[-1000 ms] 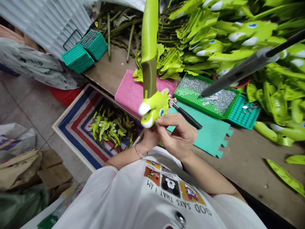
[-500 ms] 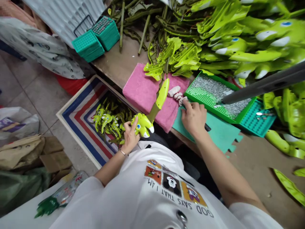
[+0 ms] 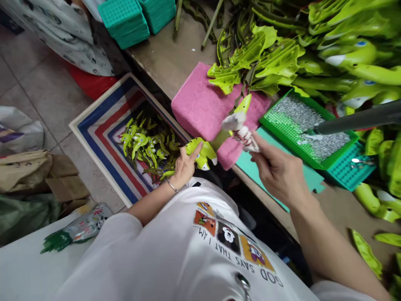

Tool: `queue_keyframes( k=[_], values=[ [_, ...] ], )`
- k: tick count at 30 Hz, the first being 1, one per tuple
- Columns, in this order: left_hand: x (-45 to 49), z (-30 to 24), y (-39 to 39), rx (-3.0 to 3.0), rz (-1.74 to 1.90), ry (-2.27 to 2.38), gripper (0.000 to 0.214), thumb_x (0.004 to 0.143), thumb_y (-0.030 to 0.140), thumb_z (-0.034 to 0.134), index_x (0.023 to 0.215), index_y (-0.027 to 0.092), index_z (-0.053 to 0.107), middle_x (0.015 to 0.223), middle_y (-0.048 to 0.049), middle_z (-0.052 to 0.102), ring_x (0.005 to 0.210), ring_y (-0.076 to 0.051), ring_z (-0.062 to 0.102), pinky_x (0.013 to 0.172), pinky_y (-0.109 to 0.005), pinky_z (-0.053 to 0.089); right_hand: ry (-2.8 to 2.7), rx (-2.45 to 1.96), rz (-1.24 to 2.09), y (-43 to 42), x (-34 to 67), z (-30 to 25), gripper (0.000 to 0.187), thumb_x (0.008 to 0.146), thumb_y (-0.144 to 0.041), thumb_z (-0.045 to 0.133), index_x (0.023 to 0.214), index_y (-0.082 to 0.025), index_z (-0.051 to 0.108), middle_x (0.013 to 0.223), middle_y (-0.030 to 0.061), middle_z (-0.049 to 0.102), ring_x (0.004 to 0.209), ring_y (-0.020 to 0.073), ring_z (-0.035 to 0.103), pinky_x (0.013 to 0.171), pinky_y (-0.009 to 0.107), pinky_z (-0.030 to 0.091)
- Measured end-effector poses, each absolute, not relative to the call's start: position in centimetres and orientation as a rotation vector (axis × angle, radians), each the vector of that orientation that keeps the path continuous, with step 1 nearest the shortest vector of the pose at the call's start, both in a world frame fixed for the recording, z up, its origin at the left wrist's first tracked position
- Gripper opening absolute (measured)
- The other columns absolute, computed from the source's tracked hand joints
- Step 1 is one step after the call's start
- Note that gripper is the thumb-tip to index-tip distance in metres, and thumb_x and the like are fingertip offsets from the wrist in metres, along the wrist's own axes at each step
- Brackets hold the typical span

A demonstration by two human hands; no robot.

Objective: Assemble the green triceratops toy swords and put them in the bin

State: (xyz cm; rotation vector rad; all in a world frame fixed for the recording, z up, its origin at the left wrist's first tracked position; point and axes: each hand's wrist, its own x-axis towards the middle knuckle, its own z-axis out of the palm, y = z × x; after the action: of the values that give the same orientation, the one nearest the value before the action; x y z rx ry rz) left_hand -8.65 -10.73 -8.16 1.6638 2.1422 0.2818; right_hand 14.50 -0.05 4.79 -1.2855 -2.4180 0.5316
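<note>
My left hand [image 3: 184, 165] grips the head end of a lime-green dinosaur-head toy [image 3: 203, 152] whose long green handle slants up toward the pink towel [image 3: 200, 104]. That hand sits at the table's front edge, just above the striped box. My right hand [image 3: 277, 169] is raised over the teal foam mat [image 3: 250, 161], its fingers pinched on a small white piece with red marks [image 3: 242, 131].
A striped wooden box [image 3: 100, 125] on the floor holds several finished green toys. A green tray of screws [image 3: 294, 121], teal baskets [image 3: 128, 16] and a big heap of green toy parts [image 3: 313, 46] fill the table. A grey tool [image 3: 360, 119] hangs at right.
My left hand has lowered the toy from an upright pose to the table edge beside the box. My right hand reached to the towel's edge and lifted the white piece.
</note>
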Motion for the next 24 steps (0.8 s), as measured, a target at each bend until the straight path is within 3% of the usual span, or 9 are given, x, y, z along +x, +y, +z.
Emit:
queue_keyframes(
  k=[3,11,16,20,24],
  values=[
    [-8.4,-7.8,-10.5,1.650,0.279,2.144,0.068,0.096,0.011,0.036,0.159,0.038,0.031,0.121,-0.0122,0.049,0.082,-0.020,0.067,0.083,-0.039,0.058,-2.653,-1.235,0.489,-0.6,13.2,4.5,0.048,0.103,-0.035,0.038,0.143,-0.019,0.057,0.080,0.0065,0.068,0.060,0.0156,0.060,0.060,0.026,0.046],
    [-7.4,-8.0,-11.2,1.622,0.347,2.112,0.078,0.092,0.008,0.041,0.160,0.041,0.023,0.122,-0.0097,0.046,0.076,-0.015,0.062,0.078,-0.035,0.058,-3.094,-1.335,0.279,0.3,11.3,5.3,0.055,0.099,-0.025,0.039,0.154,-0.026,0.042,0.090,0.0067,0.067,0.058,0.0148,0.057,0.051,0.026,0.033],
    [-7.3,-8.5,-11.4,1.612,0.500,2.117,0.075,0.093,0.008,0.042,0.159,0.043,0.028,0.117,-0.0076,0.048,0.073,-0.015,0.060,0.076,-0.031,0.057,-2.884,-1.249,0.210,-0.8,12.0,6.5,0.054,0.099,-0.032,0.038,0.151,-0.025,0.047,0.088,0.0080,0.064,0.059,0.0149,0.053,0.048,0.025,0.033],
    [-6.9,-8.7,-11.4,1.647,0.401,2.152,0.072,0.095,0.008,0.038,0.157,0.042,0.033,0.111,-0.0076,0.048,0.068,-0.015,0.057,0.072,-0.033,0.055,-3.033,-1.400,0.247,-0.7,12.0,4.2,0.056,0.091,-0.023,0.045,0.146,-0.024,0.054,0.085,0.0077,0.064,0.051,0.0142,0.049,0.045,0.027,0.032],
    [-6.8,-9.4,-11.6,1.690,0.399,2.168,0.070,0.096,0.008,0.036,0.157,0.041,0.033,0.114,-0.0077,0.047,0.074,-0.015,0.061,0.075,-0.032,0.055,-2.796,-1.434,0.280,-0.3,11.9,4.0,0.052,0.094,-0.030,0.045,0.145,-0.026,0.054,0.088,0.0080,0.064,0.055,0.0156,0.054,0.053,0.028,0.041]
  ],
)
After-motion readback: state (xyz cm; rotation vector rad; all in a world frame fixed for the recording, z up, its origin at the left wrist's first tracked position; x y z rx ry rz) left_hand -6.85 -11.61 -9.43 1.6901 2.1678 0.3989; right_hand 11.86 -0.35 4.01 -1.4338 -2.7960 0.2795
